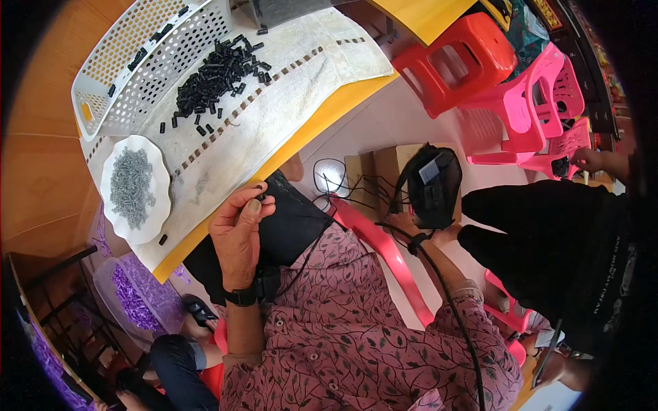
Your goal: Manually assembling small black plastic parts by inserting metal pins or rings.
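Note:
My left hand [238, 229] is raised by the table's front edge, with thumb and fingers pinched on a small black plastic piece [260, 197]. A heap of similar short black pieces [218, 74] lies on the white cloth [301, 75] covering the table. Nearer on the cloth, a white scalloped plate [163, 195] bears many tiny clear pieces [132, 188]. One black piece [163, 240] lies beside it. Off to the right, my right hand [406, 225] grips the lower edge of a black mesh bag [430, 185] with a device inside; its fingers are partly hidden.
A white perforated basket [157, 68] stands at the back left. Purple pieces fill a clear tub [140, 294] below the table. Black cables [360, 188] run past a cardboard box [363, 168]. Red [456, 65] and pink stools [514, 113] stand right, near a person in black [548, 240].

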`<state>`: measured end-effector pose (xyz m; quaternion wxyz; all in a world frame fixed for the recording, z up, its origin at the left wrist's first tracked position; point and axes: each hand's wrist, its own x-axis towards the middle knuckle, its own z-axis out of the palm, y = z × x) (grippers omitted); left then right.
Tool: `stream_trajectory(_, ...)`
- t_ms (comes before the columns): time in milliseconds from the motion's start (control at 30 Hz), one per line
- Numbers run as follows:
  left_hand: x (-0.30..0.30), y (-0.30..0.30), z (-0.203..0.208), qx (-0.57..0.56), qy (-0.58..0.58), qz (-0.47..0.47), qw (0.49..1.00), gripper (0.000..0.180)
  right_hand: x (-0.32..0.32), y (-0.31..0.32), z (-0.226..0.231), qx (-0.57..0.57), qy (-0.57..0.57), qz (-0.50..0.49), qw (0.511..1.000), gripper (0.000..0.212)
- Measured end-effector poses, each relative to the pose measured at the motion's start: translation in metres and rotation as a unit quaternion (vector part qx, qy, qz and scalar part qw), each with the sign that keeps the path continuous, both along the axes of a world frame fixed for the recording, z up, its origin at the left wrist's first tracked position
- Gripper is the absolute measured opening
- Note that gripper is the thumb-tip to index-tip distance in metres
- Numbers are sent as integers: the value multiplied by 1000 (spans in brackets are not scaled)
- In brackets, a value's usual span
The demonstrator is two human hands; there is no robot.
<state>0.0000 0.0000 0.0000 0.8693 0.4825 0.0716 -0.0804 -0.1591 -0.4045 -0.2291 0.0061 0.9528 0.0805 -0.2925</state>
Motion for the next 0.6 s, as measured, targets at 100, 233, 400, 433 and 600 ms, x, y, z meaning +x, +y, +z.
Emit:
stream_trajectory(100,2,2,2,12,-3,0,1000,19,-11,-1,-12,25,-1,-7,1000,20)
stream_trajectory(233,-2,4,4,21,7,8,1000,18,-5,6,5,108,-9,-74,991,14)
stream_trajectory(400,0,5,2,14,9,5,1000,18,21,-43,39,272,-13,-27,962,17)
stream_trajectory(433,0,5,2,15,11,5,1000,19,33,-56,52,287,0,-20,958,17)
stream_trajectory(600,1,3,3,32,10,8,999,19,134,-56,72,128,-216,-121,960,28)
